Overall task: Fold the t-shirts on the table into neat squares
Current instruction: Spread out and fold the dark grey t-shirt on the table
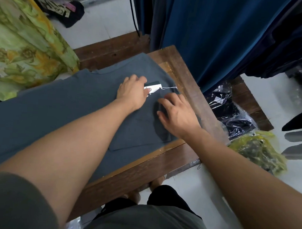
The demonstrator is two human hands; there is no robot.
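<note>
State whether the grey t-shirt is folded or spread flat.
Partly folded: the grey t-shirt has a sleeve layer turned over its body; the rest lies spread.

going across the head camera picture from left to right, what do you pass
Green floral cloth → left hand → hang tag → right hand → clear bag of dark clothes → yellow bag.

A dark wooden table (pixel 182 77) with a worn, scratched rim carries a grey-blue t-shirt (pixel 59 109) spread flat across most of its top, with one sleeve folded inward over the body near the right edge. A black-and-white paper tag (pixel 154 88) on a thin white string lies on the shirt near the collar. The table stands on a pale tiled floor (pixel 195 190).
</note>
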